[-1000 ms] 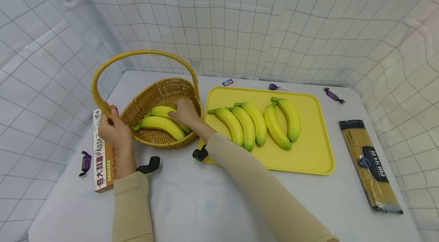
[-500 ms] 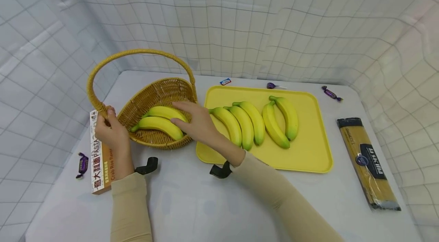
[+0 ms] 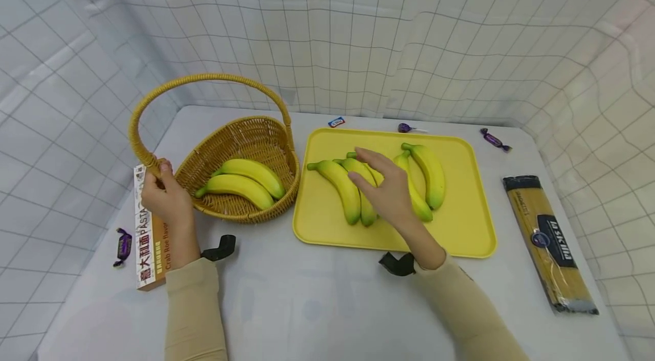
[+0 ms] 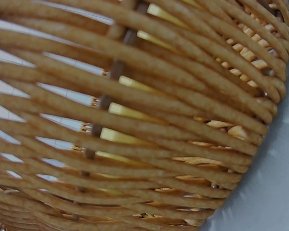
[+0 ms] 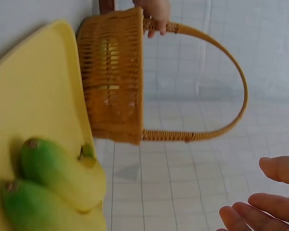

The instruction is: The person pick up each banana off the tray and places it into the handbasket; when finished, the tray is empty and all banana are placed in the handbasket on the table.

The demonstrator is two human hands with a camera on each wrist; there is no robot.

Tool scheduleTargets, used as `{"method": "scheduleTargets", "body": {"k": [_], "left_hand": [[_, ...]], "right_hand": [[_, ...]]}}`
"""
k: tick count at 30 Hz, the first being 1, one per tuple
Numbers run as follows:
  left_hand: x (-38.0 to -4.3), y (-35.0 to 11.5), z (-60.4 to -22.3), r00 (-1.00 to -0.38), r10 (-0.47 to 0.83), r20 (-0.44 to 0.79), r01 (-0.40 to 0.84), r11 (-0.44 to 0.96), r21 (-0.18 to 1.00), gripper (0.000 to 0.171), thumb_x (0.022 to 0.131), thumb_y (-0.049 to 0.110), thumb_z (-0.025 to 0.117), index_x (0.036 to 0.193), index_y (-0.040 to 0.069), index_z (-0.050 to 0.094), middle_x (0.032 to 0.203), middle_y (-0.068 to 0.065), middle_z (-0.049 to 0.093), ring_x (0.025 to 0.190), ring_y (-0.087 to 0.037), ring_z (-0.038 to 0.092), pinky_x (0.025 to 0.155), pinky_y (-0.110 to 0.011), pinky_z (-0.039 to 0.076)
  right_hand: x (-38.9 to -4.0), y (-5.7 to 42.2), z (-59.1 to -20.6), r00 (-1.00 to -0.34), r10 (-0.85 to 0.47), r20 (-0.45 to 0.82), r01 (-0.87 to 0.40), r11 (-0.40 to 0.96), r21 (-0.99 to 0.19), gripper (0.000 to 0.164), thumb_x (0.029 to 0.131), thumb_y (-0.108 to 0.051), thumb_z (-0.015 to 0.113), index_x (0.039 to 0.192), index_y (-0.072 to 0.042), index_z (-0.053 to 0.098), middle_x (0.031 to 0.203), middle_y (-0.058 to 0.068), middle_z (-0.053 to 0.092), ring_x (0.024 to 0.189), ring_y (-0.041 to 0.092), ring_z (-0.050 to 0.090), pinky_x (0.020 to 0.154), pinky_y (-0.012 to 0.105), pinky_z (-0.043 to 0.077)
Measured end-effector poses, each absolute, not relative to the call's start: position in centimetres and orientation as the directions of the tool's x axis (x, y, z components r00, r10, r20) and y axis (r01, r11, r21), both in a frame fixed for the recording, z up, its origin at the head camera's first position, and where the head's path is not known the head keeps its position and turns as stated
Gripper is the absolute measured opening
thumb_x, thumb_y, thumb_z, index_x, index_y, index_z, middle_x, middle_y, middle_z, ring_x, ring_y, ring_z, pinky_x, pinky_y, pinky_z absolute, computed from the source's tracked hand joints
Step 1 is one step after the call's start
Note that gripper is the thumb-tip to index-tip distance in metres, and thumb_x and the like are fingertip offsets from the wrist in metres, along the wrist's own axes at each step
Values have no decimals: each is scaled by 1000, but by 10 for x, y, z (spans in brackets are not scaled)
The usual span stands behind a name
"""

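A wicker basket [image 3: 240, 133] with a tall arched handle stands on the left of the table. Two bananas [image 3: 235, 187] lie side by side in it. My left hand [image 3: 169, 193] grips the lower left end of the basket handle. In the left wrist view the woven basket wall [image 4: 183, 106] fills most of the picture. Over the yellow tray [image 3: 463, 224], my right hand [image 3: 391, 190] hovers with fingers apart and holds nothing. It partly hides some of the several bananas [image 3: 340, 187] there. In the right wrist view, its fingers [image 5: 265, 216] are extended beside the tray bananas [image 5: 62, 178].
A pasta box [image 3: 150, 247] lies left of the basket, partly under my left forearm. Wrapped candies [image 3: 123, 247] and a lollipop [image 3: 404, 128] lie around the table. On the right is a spaghetti pack [image 3: 550, 244]. Grid-patterned curtains [image 3: 358, 37] enclose the table.
My right hand has come out of the basket and moved right, over the tray bananas. The left hand keeps its grip on the handle. Both basket bananas stay in place.
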State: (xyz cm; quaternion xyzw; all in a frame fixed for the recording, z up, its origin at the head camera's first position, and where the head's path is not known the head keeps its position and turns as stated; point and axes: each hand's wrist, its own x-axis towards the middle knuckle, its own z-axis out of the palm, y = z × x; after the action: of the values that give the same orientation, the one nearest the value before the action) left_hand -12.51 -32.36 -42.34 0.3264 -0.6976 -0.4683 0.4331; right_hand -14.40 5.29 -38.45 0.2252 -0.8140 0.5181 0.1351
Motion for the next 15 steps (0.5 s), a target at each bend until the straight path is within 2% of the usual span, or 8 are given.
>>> {"method": "scheduleTargets", "body": {"k": [5, 10, 15], "left_hand": [[-125, -323, -421, -408, -864, 295, -51, 345, 937, 31, 102, 25, 50, 115, 5, 70, 113, -11, 70, 92, 3, 54, 86, -17, 42], [-124, -323, -421, -412, -862, 296, -56, 349, 936, 32, 102, 26, 50, 116, 3, 69, 113, -10, 70, 92, 3, 53, 86, -17, 42], [-125, -323, -423, -408, -862, 300, -55, 351, 935, 33, 102, 24, 50, 115, 1, 69, 112, -10, 70, 90, 2, 52, 84, -17, 41]], "right_hand": [[-152, 96, -393, -892, -99, 442, -437, 446, -781, 46, 87, -10, 72, 131, -2, 60, 128, 18, 64, 119, 30, 59, 100, 43, 47], [-159, 132, -401, -903, 19, 429, -362, 503, -785, 49, 88, -9, 71, 135, 0, 57, 138, 17, 57, 130, 32, 51, 103, 48, 44], [-168, 161, -414, -927, 121, 354, -235, 547, -803, 54, 89, -13, 71, 140, -3, 52, 144, 16, 52, 136, 32, 45, 107, 50, 40]]}}
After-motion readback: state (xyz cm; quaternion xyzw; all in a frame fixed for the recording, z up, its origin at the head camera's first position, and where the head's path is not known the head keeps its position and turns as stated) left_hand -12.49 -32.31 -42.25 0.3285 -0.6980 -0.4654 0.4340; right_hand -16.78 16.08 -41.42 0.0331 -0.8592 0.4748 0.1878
